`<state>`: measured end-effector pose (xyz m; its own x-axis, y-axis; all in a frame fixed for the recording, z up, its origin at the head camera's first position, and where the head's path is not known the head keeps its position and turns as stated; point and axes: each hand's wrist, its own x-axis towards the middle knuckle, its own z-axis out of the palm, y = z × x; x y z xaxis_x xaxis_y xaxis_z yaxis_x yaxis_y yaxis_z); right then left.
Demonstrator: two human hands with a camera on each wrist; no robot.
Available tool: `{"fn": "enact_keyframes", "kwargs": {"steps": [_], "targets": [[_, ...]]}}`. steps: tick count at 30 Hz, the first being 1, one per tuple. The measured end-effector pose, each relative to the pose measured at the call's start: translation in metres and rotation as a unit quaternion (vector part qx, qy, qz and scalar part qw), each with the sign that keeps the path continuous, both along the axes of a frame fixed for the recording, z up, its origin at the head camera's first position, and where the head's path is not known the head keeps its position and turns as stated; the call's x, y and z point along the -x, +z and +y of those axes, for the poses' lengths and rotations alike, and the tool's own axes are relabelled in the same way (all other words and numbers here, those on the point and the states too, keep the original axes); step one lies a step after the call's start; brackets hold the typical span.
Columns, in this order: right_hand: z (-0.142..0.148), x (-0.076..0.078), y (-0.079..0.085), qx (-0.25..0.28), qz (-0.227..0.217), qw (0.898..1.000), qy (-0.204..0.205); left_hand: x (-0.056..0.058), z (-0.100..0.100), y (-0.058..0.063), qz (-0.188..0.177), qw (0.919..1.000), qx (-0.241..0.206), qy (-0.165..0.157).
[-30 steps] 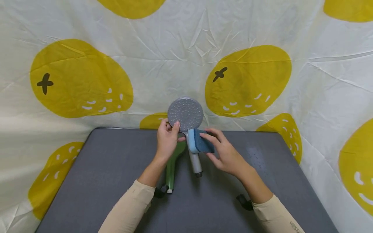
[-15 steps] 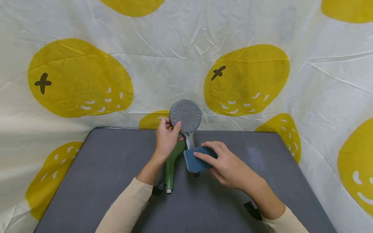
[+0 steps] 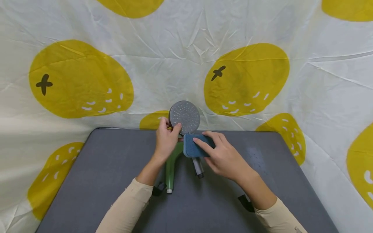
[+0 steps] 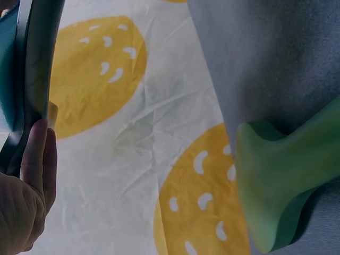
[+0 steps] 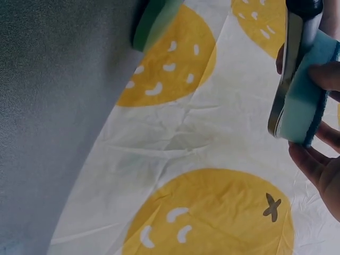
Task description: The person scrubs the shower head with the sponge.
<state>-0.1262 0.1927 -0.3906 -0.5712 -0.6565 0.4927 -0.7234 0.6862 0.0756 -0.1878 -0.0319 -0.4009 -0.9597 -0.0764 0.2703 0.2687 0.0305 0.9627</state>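
A grey shower head (image 3: 185, 117) with a round nozzle face is held up over the far side of the table. My left hand (image 3: 166, 140) pinches the lower left of its disc, thumb on the face and fingers behind. In my right hand (image 3: 225, 157) is a blue sponge (image 3: 196, 146) with a darker scouring layer, gripped between thumb and fingers. The sponge lies against the shower head's neck and upper handle, hiding that part in the head view. From the right wrist, the sponge's light side (image 5: 303, 101) rests along the shower head (image 5: 289, 69).
A green shower head (image 3: 171, 165) lies on the grey table (image 3: 116, 194), just below my left hand; its head end (image 4: 271, 186) shows in the left wrist view. Behind the table hangs a white cloth (image 3: 163, 74) with yellow fruit prints.
The sponge in my right hand slid down the handle, then back up to the neck. It turned so its darker face points at the head camera. My left hand keeps its hold.
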Motion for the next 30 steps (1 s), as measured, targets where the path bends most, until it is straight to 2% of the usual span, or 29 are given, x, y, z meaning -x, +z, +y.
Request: {"fn": "enact_keyframes", "kwargs": {"steps": [3, 7, 10, 15, 18, 21, 25, 30], "targets": [[-0.001, 0.001, 0.001, -0.003, 0.002, 1.0, 0.002, 0.001, -0.001, 0.001, 0.002, 1.0, -0.005, 0.004], [0.004, 0.001, 0.001, 0.006, -0.041, 0.999, 0.016, 0.002, -0.002, 0.001, 0.001, 0.9999, -0.015, 0.002], [0.009, -0.001, 0.0, 0.013, -0.081, 0.996, 0.04, 0.004, -0.004, -0.001, -0.004, 0.9997, -0.025, 0.001], [0.011, -0.011, -0.008, 0.02, -0.111, 0.99, 0.09, 0.007, -0.009, -0.004, -0.012, 0.9991, -0.036, 0.02], [0.011, -0.017, -0.016, 0.05, -0.124, 0.986, 0.102, 0.008, -0.01, -0.003, -0.009, 0.9985, -0.043, 0.031], [0.01, -0.02, -0.022, 0.094, -0.141, 0.98, 0.107, 0.007, -0.01, -0.001, 0.001, 0.9982, -0.052, 0.029], [0.007, -0.014, -0.028, 0.127, -0.15, 0.975, 0.106, 0.005, -0.01, 0.001, 0.014, 0.9983, -0.054, 0.019], [0.002, 0.003, -0.032, 0.144, -0.129, 0.978, 0.076, 0.002, -0.006, 0.0, 0.01, 0.9982, -0.059, 0.0]]}}
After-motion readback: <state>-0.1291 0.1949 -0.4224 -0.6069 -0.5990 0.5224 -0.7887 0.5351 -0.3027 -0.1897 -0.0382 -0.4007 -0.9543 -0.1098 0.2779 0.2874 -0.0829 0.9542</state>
